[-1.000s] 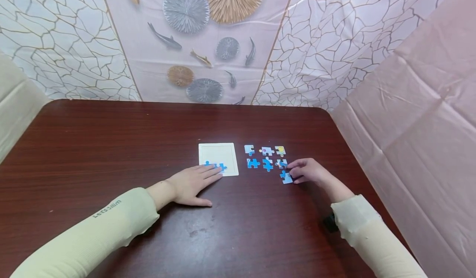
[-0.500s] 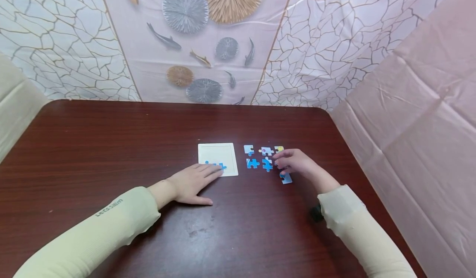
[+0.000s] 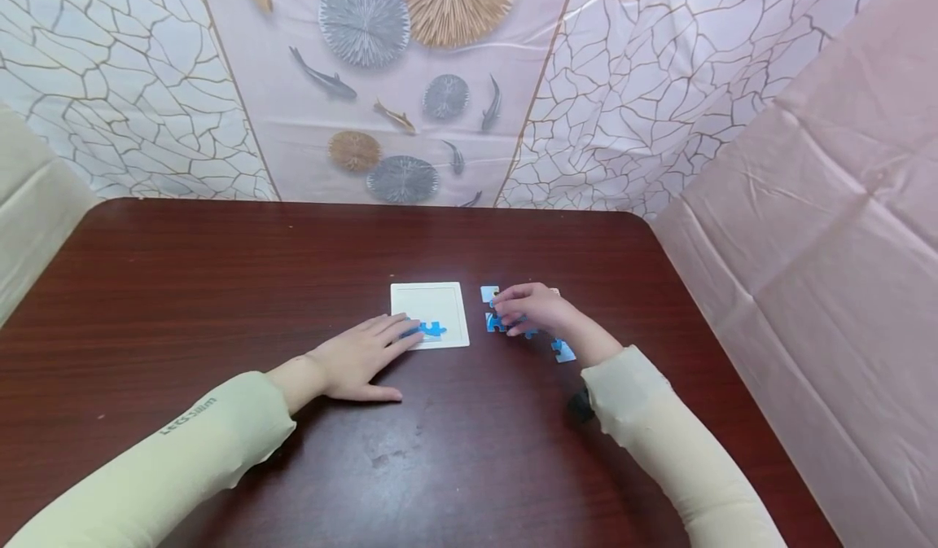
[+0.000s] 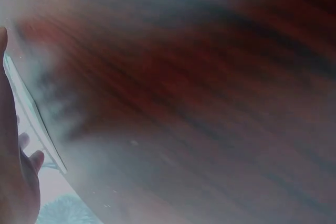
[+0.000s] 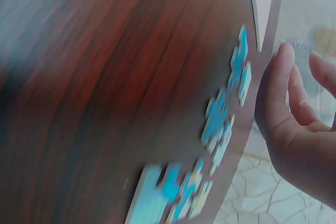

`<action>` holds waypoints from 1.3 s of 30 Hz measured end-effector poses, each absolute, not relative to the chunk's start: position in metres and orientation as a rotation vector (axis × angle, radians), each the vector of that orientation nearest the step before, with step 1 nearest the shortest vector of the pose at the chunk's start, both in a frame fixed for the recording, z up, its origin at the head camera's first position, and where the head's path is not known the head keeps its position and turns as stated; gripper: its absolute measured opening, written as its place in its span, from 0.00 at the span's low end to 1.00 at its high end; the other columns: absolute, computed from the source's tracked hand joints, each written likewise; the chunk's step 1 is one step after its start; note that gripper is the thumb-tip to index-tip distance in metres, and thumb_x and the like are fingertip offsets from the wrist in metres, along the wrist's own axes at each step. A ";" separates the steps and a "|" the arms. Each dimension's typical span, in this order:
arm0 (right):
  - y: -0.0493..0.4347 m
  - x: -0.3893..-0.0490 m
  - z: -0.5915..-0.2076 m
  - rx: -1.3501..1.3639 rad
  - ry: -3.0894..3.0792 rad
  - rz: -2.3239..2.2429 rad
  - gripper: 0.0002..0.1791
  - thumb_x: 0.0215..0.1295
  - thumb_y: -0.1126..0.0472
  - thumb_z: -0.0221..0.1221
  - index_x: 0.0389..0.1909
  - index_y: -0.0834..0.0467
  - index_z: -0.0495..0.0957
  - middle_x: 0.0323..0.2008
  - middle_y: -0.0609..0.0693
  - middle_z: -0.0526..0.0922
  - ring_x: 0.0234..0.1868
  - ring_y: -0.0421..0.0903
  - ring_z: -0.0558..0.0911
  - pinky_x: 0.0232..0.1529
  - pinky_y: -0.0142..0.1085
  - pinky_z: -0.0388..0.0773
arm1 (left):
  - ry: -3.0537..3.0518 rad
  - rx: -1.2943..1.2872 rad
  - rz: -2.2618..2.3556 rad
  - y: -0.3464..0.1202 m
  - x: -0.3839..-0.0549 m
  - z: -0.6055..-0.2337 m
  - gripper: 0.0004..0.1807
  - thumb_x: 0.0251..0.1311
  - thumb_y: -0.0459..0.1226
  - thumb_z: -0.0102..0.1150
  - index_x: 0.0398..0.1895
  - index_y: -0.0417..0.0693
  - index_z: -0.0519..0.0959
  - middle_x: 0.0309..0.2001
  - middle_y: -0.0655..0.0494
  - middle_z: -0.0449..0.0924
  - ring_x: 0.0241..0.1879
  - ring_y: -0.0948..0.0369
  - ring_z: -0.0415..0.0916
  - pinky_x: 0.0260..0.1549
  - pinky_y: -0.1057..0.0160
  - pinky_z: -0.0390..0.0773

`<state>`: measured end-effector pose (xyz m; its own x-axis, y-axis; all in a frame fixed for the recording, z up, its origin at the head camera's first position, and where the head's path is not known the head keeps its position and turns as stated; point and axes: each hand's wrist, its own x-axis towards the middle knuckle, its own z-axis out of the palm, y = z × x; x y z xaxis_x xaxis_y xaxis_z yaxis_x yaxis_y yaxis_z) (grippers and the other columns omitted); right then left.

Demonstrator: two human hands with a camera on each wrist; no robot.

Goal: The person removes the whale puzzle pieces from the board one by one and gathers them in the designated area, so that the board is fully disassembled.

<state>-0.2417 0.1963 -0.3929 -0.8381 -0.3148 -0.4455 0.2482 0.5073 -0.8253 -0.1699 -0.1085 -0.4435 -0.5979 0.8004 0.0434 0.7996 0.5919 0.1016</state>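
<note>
In the head view my left hand [image 3: 359, 361] lies with spread fingers over the front left part of a white puzzle board [image 3: 432, 300]. Blue jigsaw pieces [image 3: 433, 329] on the board show partly beside the fingertips. My right hand [image 3: 542, 310] hovers above loose pieces right of the board, fingers loosely bent. A pale corner piece [image 3: 488, 293] and a blue piece [image 3: 493, 322] are near its fingertips; others are hidden below it. The right wrist view shows that right hand [image 5: 289, 140] with a gap between thumb and fingers and nothing held. Several loose pieces [image 5: 214, 119] lie on the table there.
A blue and pale corner piece [image 3: 564, 352] lies nearest the right forearm. The dark red-brown table [image 3: 220, 287] extends to all sides. Patterned cloth [image 3: 396, 124] hangs behind it, and a pink cloth [image 3: 813, 173] rises along the right edge.
My right hand has moved left across the loose pieces, from the rightmost ones toward the board. My left hand has slid slightly left, uncovering more of the blue pieces on the board.
</note>
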 end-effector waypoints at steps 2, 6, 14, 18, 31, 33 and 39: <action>0.188 -0.242 -0.394 -0.060 2.173 -1.346 0.20 0.64 0.65 0.55 0.54 0.71 0.72 0.37 0.54 0.81 0.32 0.42 0.79 0.37 0.38 0.83 | 2.797 1.403 0.172 -0.112 -0.169 -0.445 0.45 0.58 0.62 0.49 0.71 0.44 0.56 0.72 0.46 0.53 0.71 0.46 0.51 0.68 0.48 0.55; 0.173 -0.244 -0.398 -0.049 2.150 -1.359 0.19 0.64 0.67 0.55 0.54 0.71 0.72 0.36 0.54 0.81 0.30 0.41 0.80 0.35 0.36 0.83 | 2.783 1.362 0.149 -0.118 -0.167 -0.447 0.46 0.58 0.63 0.48 0.72 0.47 0.54 0.73 0.48 0.50 0.72 0.48 0.50 0.69 0.48 0.54; 0.145 -0.243 -0.403 -0.040 2.119 -1.358 0.18 0.64 0.65 0.55 0.53 0.70 0.74 0.35 0.56 0.83 0.31 0.42 0.81 0.35 0.37 0.83 | 2.776 1.325 0.136 -0.127 -0.163 -0.447 0.45 0.58 0.64 0.47 0.72 0.48 0.54 0.73 0.47 0.50 0.72 0.48 0.51 0.68 0.47 0.55; 0.136 -0.242 -0.404 -0.056 2.110 -1.356 0.18 0.64 0.65 0.55 0.53 0.69 0.74 0.36 0.58 0.83 0.31 0.42 0.81 0.37 0.38 0.83 | 2.780 1.337 0.145 -0.127 -0.163 -0.446 0.45 0.58 0.64 0.47 0.72 0.47 0.55 0.73 0.47 0.51 0.71 0.47 0.52 0.68 0.47 0.55; 0.121 -0.238 -0.406 -0.063 2.115 -1.314 0.19 0.64 0.63 0.55 0.54 0.67 0.75 0.49 0.64 0.81 0.34 0.43 0.83 0.40 0.38 0.83 | 2.755 1.348 0.144 -0.123 -0.163 -0.443 0.44 0.58 0.64 0.46 0.71 0.46 0.57 0.72 0.48 0.54 0.71 0.50 0.53 0.67 0.46 0.56; 0.119 -0.238 -0.407 -0.056 2.126 -1.305 0.19 0.64 0.63 0.55 0.54 0.67 0.75 0.49 0.64 0.81 0.33 0.42 0.82 0.40 0.37 0.83 | 2.747 1.341 0.160 -0.123 -0.163 -0.442 0.45 0.58 0.64 0.47 0.71 0.46 0.56 0.72 0.48 0.54 0.71 0.50 0.53 0.67 0.47 0.56; 0.114 -0.238 -0.410 -0.043 2.155 -1.292 0.18 0.63 0.64 0.56 0.52 0.67 0.76 0.44 0.61 0.83 0.28 0.39 0.79 0.32 0.31 0.81 | 2.733 1.317 0.214 -0.122 -0.163 -0.441 0.45 0.58 0.63 0.49 0.71 0.45 0.57 0.72 0.47 0.54 0.71 0.49 0.53 0.67 0.47 0.57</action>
